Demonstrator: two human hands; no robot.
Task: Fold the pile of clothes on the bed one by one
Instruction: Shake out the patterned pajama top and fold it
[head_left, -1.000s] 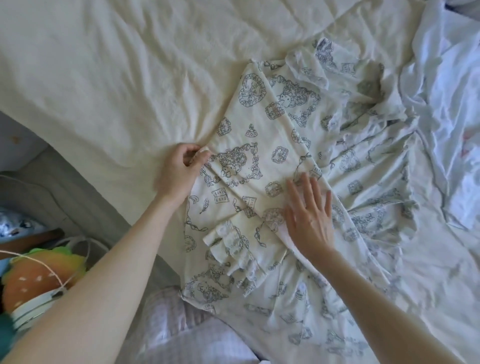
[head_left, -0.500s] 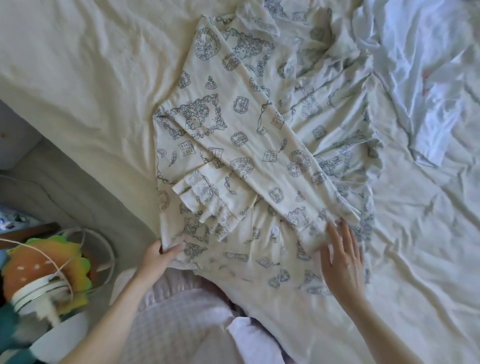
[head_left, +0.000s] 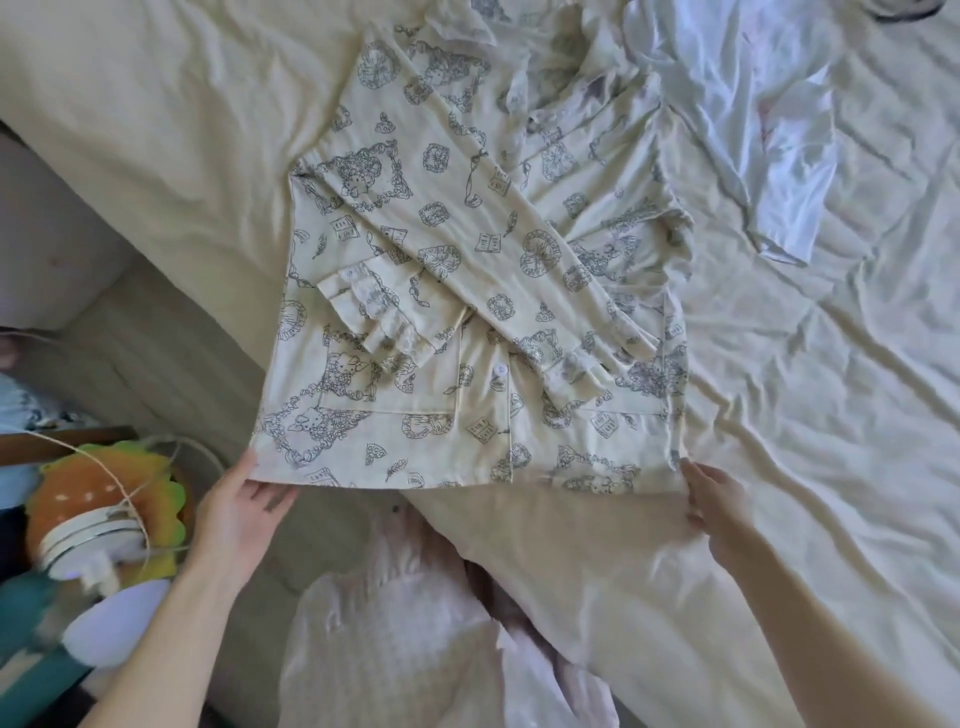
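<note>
A cream pyjama shirt (head_left: 467, 244) with blue-grey line drawings lies front-up and buttoned on the cream bed sheet (head_left: 156, 130). Both ruffled sleeves are folded across its front. Its upper part is still bunched near the top of the view. My left hand (head_left: 241, 501) pinches the shirt's lower left hem corner, which hangs just over the bed edge. My right hand (head_left: 714, 501) holds the lower right hem corner, fingertips tucked at the fabric's edge. The hem is stretched straight between the two hands.
A crumpled white garment (head_left: 769, 130) lies on the bed at the upper right. Pink checked fabric (head_left: 395, 634) shows below the bed edge. A burger-shaped object (head_left: 104, 499) with a cord sits on the floor side at the left.
Both hands have left the middle of the shirt and come down to its bottom hem corners. The hem is now pulled flat and straight.
</note>
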